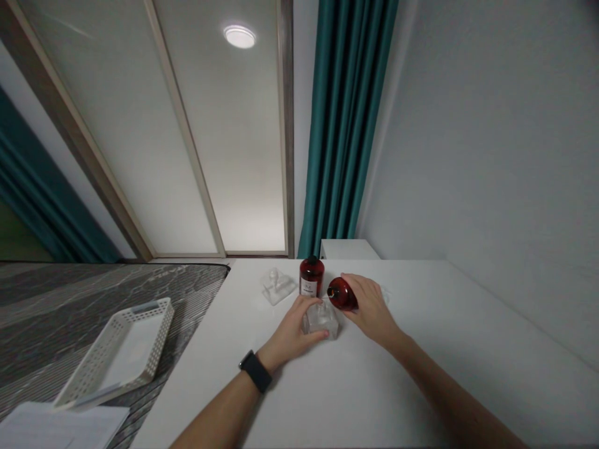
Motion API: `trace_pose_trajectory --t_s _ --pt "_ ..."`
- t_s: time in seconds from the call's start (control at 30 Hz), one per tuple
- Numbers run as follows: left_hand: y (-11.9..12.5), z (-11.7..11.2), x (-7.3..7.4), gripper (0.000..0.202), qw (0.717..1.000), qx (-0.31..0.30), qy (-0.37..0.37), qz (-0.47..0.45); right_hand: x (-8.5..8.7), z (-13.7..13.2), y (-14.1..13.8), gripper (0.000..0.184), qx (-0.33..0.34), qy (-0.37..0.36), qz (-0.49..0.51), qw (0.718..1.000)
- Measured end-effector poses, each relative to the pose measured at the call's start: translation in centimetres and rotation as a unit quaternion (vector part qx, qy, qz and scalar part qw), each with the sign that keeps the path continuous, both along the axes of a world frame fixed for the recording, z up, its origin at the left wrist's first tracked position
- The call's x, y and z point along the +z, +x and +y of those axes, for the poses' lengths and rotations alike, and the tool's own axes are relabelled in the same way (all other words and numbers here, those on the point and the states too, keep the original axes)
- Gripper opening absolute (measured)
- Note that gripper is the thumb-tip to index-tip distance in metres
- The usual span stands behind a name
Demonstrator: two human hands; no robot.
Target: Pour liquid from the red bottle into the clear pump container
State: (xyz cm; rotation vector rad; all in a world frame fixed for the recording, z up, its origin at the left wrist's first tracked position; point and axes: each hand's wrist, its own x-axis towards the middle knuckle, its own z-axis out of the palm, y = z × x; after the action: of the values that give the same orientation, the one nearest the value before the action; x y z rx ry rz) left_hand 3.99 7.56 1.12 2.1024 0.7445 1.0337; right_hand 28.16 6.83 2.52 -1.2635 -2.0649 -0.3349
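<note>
My right hand (372, 305) is wrapped around a dark red bottle (345, 294), tipped over on its side with its neck pointing left. Below that neck stands a clear, square-bodied container (322, 319) on the white table. My left hand (302, 327) grips this container, with the thumb at its near side and the fingers at its far side. Just behind them another dark red bottle (311, 277) stands upright, with a black top and a white label. To the left lies a clear piece (277, 285) with a raised knob. Something clear shows partly behind my right hand.
The white table (374, 399) runs along the grey wall on the right. On the dark patterned surface to the left sit a white perforated basket (119, 355) and papers (63, 427). A white cabinet (350, 249) and a teal curtain (349, 125) are beyond the table.
</note>
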Motion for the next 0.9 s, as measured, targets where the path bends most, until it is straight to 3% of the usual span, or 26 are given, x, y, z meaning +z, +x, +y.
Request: trace_pose_trajectory --t_s 0.23,0.9 --pt "0.0 -0.2 0.3 0.058 1.000 0.003 0.016 0.026 2.4 -0.3 0.4 0.062 0.007 -0.005 -0.117 0.993" --pt "-0.2 -0.2 0.0 0.066 0.999 0.018 0.018 0.041 4.2 -0.2 0.1 0.083 0.026 -0.028 -0.223 0.974"
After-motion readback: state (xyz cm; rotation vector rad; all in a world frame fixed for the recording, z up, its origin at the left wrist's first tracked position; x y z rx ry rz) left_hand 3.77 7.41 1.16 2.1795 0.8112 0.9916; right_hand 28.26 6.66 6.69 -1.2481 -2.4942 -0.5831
